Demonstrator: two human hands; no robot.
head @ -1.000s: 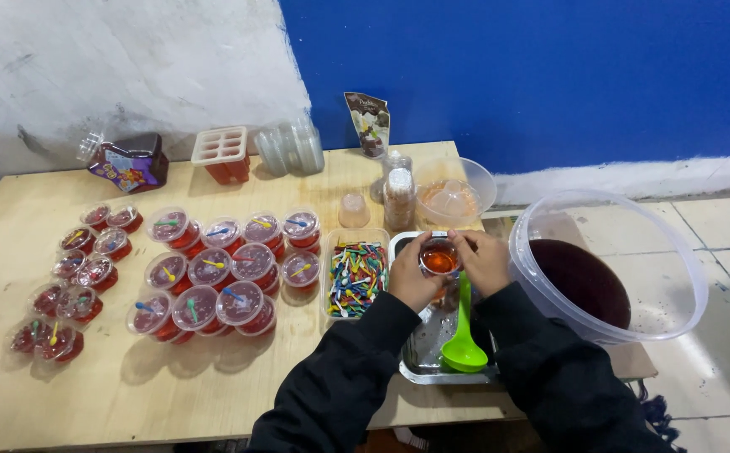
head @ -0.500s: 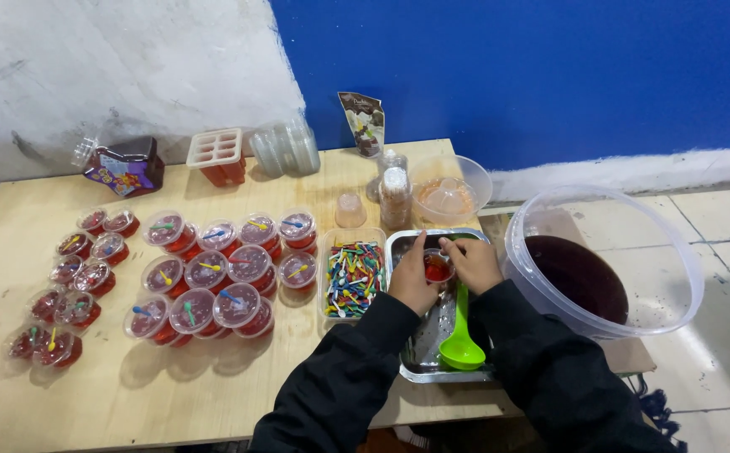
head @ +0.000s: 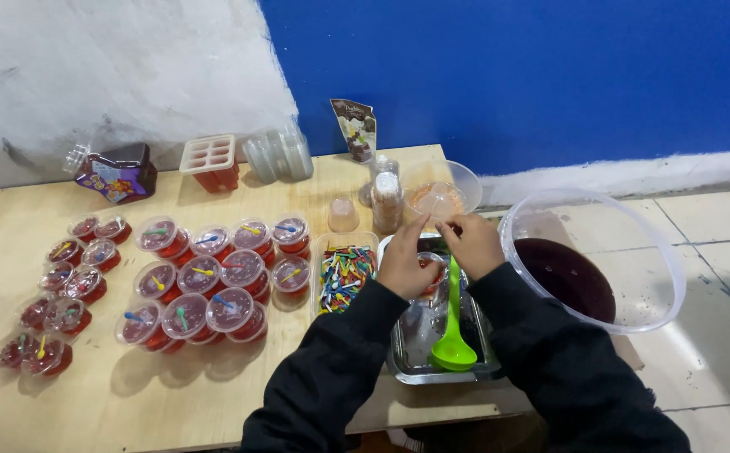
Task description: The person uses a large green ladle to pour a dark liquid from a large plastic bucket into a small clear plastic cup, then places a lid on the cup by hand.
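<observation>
Cup, small, light and thin-walled, likely slippery and easily crushed, sits over the tray in the left hand's closed grip, while the right hand pinches something unclear above; best held by its sides.

Black sleeves on both arms. Between left hand and right hand: small clear cup with dark red filling. Just below the hands: bright green ladle in a silver metal tray. Left of the left hand: clear box of many-coloured little spoons; farther left, clear lidded cups of red jelly with green, blue, yellow and orange spoons on top. Right of the right hand: big clear bowl, deep maroon liquid inside. Underneath: pale wooden table. Beyond: blue wall beside mottled white.
</observation>
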